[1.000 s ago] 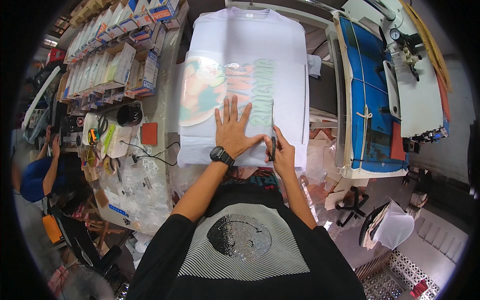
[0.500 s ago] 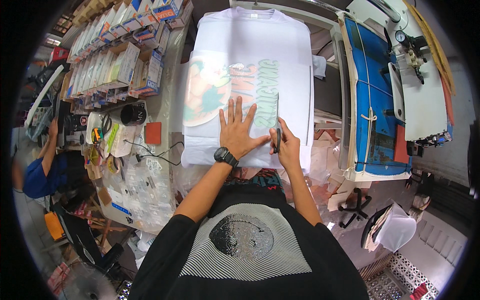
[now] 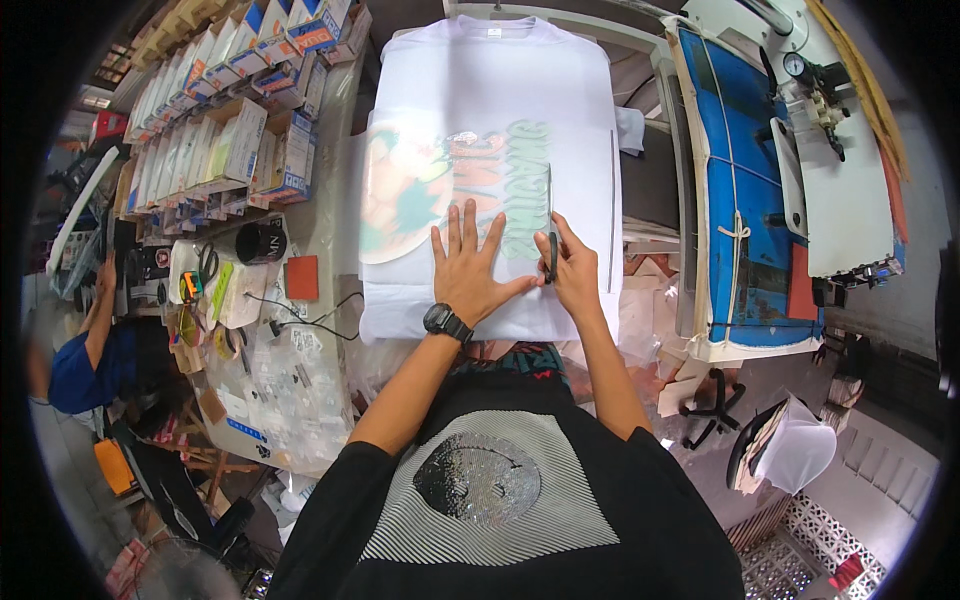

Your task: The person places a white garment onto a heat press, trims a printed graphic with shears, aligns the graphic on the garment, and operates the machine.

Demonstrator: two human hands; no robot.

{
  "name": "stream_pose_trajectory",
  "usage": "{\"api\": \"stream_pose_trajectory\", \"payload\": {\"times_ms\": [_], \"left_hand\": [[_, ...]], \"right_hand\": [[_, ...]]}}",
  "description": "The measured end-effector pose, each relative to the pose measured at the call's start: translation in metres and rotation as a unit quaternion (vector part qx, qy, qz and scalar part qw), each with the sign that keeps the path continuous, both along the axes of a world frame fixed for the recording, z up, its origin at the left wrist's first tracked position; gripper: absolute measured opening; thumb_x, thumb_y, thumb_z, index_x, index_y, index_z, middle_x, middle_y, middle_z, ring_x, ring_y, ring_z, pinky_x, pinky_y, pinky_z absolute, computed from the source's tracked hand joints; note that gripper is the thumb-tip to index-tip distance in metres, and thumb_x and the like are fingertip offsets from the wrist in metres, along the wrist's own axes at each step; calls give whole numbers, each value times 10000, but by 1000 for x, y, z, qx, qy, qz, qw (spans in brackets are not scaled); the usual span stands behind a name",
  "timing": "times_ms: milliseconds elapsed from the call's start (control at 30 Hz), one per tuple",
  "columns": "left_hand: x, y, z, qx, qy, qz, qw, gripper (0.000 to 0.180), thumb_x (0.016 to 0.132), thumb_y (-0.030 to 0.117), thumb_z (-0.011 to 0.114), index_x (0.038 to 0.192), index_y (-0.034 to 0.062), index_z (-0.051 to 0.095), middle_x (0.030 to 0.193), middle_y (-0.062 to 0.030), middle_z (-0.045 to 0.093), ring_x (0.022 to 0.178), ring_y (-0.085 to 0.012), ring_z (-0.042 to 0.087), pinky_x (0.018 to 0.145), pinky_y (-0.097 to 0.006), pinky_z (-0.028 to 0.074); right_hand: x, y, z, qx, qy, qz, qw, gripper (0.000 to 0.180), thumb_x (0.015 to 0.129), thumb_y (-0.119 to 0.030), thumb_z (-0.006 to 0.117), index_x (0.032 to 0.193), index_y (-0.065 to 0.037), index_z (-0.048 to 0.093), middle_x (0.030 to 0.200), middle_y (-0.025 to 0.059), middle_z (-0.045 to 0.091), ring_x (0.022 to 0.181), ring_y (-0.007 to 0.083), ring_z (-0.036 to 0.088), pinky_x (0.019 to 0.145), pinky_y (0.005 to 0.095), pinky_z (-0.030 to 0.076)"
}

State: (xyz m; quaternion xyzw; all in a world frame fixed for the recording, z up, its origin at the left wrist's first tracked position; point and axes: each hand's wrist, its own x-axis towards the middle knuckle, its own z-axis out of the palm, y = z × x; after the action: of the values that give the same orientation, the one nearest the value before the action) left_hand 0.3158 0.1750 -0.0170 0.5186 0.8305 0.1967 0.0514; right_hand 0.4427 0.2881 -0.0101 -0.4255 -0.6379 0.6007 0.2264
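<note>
A white T-shirt (image 3: pixel 490 85) lies flat in front of me with its collar at the far end. On it rests a translucent transfer sheet (image 3: pixel 405 190) with a rounded pale orange and green picture and mirrored lettering. My left hand (image 3: pixel 468 272) presses flat on the sheet's near part, fingers spread; a black watch (image 3: pixel 446 321) is on that wrist. In my right hand (image 3: pixel 573 268) is a pair of scissors (image 3: pixel 551 252) with dark handles, the slim blade pointing away from me along the sheet's right edge, beside the lettering. Whether the blades are apart cannot be made out.
On the left bench, filled cardboard boxes (image 3: pixel 235 150) stand near a black mug (image 3: pixel 262 241), a red square (image 3: pixel 301 278) and a cable (image 3: pixel 310 318). A blue-topped press bed (image 3: pixel 750 190) is at the right. Another person's blue sleeve (image 3: pixel 85 370) shows far left.
My right hand and the scissors have moved slightly farther along the sheet's edge, away from me. My left hand stays flat on the sheet. The whole view has shifted a little.
</note>
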Motion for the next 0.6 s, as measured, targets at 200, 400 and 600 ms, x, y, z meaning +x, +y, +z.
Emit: {"api": "stream_pose_trajectory", "payload": {"times_ms": [200,400,600], "left_hand": [[-2,-2,-1,-10,-4,-5,1000,1034,686,769,646,1494,173,401,1608,-222,137,1485,-420,101,1145,-637,88],[-3,-2,0,-20,-9,-3,1000,1037,684,747,664,1505,181,381,1611,-211,135,1486,-415,97,1148,-633,76],[-2,-1,2,-23,-12,-4,1000,1034,684,740,670,1507,185,380,1611,-213,137,1486,-413,100,1149,-630,79]], "right_hand": [[-13,15,11,-24,-4,5,1000,578,930,-311,690,1378,7,510,557,26,524,472,63,501,427,259,402],[-26,29,16,-26,-11,10,1000,562,935,-318,682,1370,0,520,550,31,516,453,73,505,427,275,416],[-38,50,13,-25,5,14,1000,572,932,-319,685,1372,6,517,560,35,524,449,77,503,424,270,415]]}}
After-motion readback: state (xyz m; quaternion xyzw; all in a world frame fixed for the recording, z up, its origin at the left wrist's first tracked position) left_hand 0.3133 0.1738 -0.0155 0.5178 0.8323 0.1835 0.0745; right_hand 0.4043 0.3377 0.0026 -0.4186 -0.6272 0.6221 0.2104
